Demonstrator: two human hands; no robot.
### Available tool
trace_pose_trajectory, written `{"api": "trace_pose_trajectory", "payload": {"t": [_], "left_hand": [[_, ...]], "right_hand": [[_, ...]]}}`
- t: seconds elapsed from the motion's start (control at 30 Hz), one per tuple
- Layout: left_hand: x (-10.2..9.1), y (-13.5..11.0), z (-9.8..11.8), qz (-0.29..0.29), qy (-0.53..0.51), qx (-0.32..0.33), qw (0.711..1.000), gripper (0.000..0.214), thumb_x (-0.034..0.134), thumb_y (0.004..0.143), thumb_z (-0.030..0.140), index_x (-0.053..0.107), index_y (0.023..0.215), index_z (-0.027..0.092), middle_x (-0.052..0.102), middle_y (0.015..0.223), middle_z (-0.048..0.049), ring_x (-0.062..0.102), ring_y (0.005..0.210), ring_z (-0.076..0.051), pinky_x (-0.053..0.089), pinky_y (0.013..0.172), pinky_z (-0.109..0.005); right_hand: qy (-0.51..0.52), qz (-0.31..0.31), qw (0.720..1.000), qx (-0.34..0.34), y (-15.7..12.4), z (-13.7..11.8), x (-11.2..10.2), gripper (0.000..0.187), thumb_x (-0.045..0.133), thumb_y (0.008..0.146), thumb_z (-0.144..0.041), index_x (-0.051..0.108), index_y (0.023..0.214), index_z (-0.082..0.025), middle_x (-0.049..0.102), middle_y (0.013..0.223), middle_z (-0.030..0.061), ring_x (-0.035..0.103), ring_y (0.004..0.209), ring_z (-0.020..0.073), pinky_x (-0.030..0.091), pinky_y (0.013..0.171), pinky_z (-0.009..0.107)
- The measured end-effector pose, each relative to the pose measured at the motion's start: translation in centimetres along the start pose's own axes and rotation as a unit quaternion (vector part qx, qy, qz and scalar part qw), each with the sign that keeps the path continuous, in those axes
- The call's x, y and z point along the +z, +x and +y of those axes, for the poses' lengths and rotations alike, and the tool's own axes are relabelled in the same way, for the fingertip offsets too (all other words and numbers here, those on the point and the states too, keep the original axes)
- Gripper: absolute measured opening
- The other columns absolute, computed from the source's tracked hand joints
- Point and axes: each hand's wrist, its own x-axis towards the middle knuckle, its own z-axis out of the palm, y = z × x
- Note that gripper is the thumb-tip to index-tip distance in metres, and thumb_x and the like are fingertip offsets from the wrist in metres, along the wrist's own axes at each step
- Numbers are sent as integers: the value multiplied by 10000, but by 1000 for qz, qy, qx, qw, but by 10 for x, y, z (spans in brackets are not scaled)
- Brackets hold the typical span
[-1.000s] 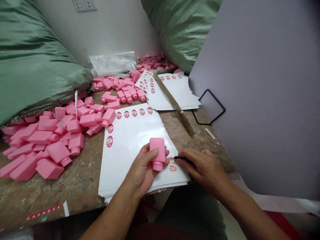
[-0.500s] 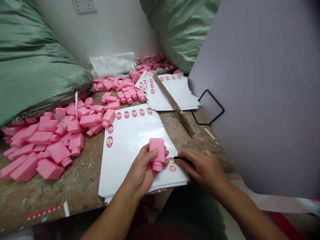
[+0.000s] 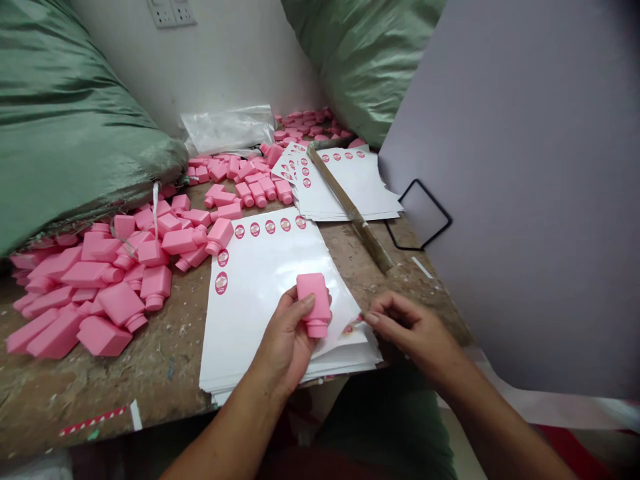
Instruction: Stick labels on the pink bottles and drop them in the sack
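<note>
Peeling cleanly calls for the right hand (image 3: 410,330) fingers (image 3: 373,319) pinching only the sticker (image 3: 353,327) edge, lifting low off the sheet (image 3: 260,280), while the left hand (image 3: 287,337) clasps the bottle (image 3: 313,303) steady.

Left grip (image 3: 287,333) hides part of the pink bottle (image 3: 313,303); the sticker (image 3: 353,327) at the right grip (image 3: 407,330) is blurred, half hidden, print unreadable. Pinched or not, can't tell. Forearms (image 3: 500,433) cut off below.

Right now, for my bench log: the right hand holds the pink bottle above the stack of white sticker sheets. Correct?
No. In the head view the left hand holds the pink bottle above the stack of white sticker sheets; the right hand pinches a sticker beside it.
</note>
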Motion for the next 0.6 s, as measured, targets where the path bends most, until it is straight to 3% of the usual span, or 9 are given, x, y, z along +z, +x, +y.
{"api": "trace_pose_trajectory", "payload": {"t": [0.1, 0.23, 0.33, 0.47, 0.6], "left_hand": [[3, -2, 3, -11, 25, -1, 1000, 367, 644, 782, 132, 505, 1121, 142, 651, 1073, -114, 650, 925, -189, 495, 827, -305], [8, -14, 11, -36, 66, 2, 997, 429, 676, 743, 136, 479, 1123, 173, 649, 1006, -81, 646, 865, -187, 499, 759, -298], [5, -28, 14, -60, 72, -6, 996, 464, 670, 789, 211, 471, 1208, 226, 635, 985, -44, 632, 845, -166, 495, 741, -277], [-4, -43, 14, -48, 39, -12, 998, 379, 558, 895, 390, 488, 1244, 258, 598, 1101, -52, 611, 855, -151, 524, 767, -310], [-9, -49, 12, -32, -1, -1, 999, 333, 423, 953, 409, 516, 1201, 208, 576, 1121, -82, 602, 883, -168, 541, 759, -328]], "right_hand": [[66, 25, 997, 18, -4, -13, -5, 369, 667, 723, -544, 512, 674, -214, 414, 524, -61, 336, 448, 87, 252, 408, 218], [20, 18, 999, -23, -8, -34, -4, 318, 683, 720, -516, 623, 737, -205, 488, 566, -27, 435, 507, 115, 347, 446, 232], [-20, 16, 998, -55, -10, -45, 2, 349, 658, 746, -517, 709, 904, -210, 540, 590, -10, 500, 542, 142, 395, 482, 252], [-54, -13, 995, -78, -10, -54, 16, 397, 619, 786, -519, 732, 1030, -227, 596, 618, -5, 540, 558, 151, 422, 513, 263], [-61, -38, 994, -87, -9, -56, 30, 404, 596, 797, -525, 743, 1026, -226, 619, 609, -6, 560, 560, 152, 445, 527, 261]]}}
